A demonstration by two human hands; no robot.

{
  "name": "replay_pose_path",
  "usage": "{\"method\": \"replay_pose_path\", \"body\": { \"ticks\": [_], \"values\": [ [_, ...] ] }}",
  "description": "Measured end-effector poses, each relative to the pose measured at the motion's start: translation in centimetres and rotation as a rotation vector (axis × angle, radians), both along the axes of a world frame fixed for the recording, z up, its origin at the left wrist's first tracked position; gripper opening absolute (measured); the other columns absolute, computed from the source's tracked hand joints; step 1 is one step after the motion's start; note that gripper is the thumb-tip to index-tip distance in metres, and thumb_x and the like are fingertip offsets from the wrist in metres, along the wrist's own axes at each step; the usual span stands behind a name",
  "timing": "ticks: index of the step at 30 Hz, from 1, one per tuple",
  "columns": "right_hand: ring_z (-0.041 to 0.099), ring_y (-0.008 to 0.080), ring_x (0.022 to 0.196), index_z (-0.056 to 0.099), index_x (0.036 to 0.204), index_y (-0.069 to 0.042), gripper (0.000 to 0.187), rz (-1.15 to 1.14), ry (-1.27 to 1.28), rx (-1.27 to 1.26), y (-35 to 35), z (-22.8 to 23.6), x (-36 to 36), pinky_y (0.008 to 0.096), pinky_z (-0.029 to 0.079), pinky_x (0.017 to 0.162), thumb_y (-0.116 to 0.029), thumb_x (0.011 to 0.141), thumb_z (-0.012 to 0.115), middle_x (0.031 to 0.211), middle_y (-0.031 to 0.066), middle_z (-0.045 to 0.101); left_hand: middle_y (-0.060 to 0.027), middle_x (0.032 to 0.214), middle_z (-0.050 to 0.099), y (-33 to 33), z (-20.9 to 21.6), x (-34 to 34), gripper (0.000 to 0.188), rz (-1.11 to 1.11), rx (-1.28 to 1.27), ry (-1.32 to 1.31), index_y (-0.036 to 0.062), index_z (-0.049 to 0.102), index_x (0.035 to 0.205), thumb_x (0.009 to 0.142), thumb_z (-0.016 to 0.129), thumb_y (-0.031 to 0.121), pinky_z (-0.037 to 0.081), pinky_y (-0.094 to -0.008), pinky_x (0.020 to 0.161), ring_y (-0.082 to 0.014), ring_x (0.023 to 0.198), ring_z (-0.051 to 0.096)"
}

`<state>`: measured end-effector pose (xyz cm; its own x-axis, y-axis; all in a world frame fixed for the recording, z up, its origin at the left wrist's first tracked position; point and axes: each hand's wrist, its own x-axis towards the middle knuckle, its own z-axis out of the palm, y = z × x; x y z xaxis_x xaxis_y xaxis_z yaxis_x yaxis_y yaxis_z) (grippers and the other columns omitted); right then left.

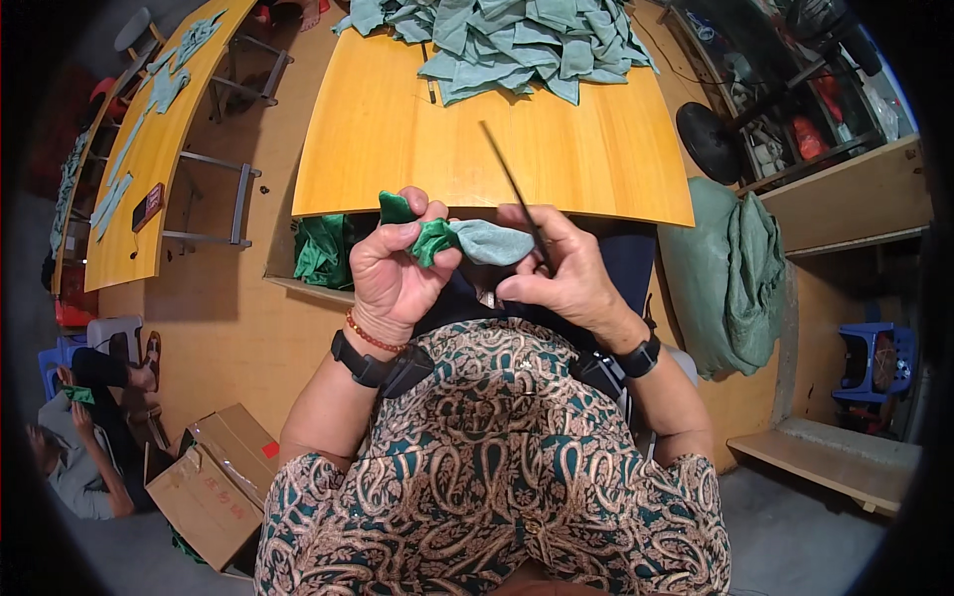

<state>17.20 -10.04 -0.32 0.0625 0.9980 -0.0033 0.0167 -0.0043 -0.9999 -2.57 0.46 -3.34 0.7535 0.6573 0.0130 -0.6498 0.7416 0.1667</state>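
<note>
Paisley top (527,477) nearest, before the yellow table (378,129); at the table's near edge, fingers of the left hand (391,270) pinch a green-and-pale cloth piece (492,244), seemingly part-worked; the right hand (574,270) grips a dark rod (507,172); green bundle (322,250) by its near-left corner perhaps done; pale heap (537,48) at its far end apparently left.

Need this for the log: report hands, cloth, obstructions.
Left hand gripping green fabric; right hand holding dark stick. Pale cloth between hands, against the green. Nothing seen blocking; table edge just beyond.
</note>
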Motion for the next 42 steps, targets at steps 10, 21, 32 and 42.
{"method": "replay_pose_path", "body": {
  "ticks": [10, 21, 32, 42],
  "values": [
    [0.046, 0.0000, 0.046, 0.064, 0.110, 0.004, 0.026, 0.032, 0.303, -0.285, -0.3, 2.4, 1.2, 0.0166, 0.033, 0.038, -0.010, 0.089, 0.069, 0.081, 0.0051, 0.069, -0.0103, 0.116, 0.058, 0.4, -0.4, 0.0, 0.045, 0.149, 0.555, 0.469, 0.0024, 0.053, 0.130, 0.089, 0.068, 0.014, 0.054, -0.0390, 0.089, -0.0200, 0.099, 0.060],
    [0.041, 0.0033, 0.037, 0.061, 0.111, 0.003, 0.025, 0.088, 0.717, -0.315, 0.1, 1.1, 2.7, 0.0174, 0.030, 0.032, -0.015, 0.095, 0.063, 0.077, 0.0092, 0.067, -0.0036, 0.093, 0.065, -1.2, 1.0, 0.8, 0.021, 0.063, 1.105, 0.895, 0.0018, 0.059, 0.102, 0.083, 0.069, 0.004, 0.051, -0.0244, 0.075, -0.0089, 0.082, 0.060],
    [0.052, 0.0067, 0.048, 0.045, 0.137, 0.005, 0.055, -0.066, 0.296, -0.078, -1.0, 2.5, 2.7, 0.0161, 0.035, 0.039, -0.039, 0.104, 0.046, 0.103, 0.0098, 0.067, -0.0085, 0.093, 0.063, -0.5, -1.2, 0.9, 0.013, 0.007, 0.276, 0.502, 0.0023, 0.055, 0.107, 0.097, 0.060, 0.010, 0.060, -0.0270, 0.062, -0.0155, 0.075, 0.065],
    [0.058, 0.0031, 0.069, 0.067, 0.104, 0.002, 0.018, -0.110, 0.173, -0.093, -0.9, 0.5, -0.2, 0.0186, 0.046, 0.060, -0.007, 0.090, 0.070, 0.081, -0.0005, 0.066, -0.0051, 0.088, 0.067, -1.2, -1.0, 1.4, 0.018, 0.035, 0.274, 0.507, 0.0031, 0.060, 0.102, 0.099, 0.062, 0.021, 0.057, -0.0256, 0.066, -0.0130, 0.074, 0.067]
  ]
}}
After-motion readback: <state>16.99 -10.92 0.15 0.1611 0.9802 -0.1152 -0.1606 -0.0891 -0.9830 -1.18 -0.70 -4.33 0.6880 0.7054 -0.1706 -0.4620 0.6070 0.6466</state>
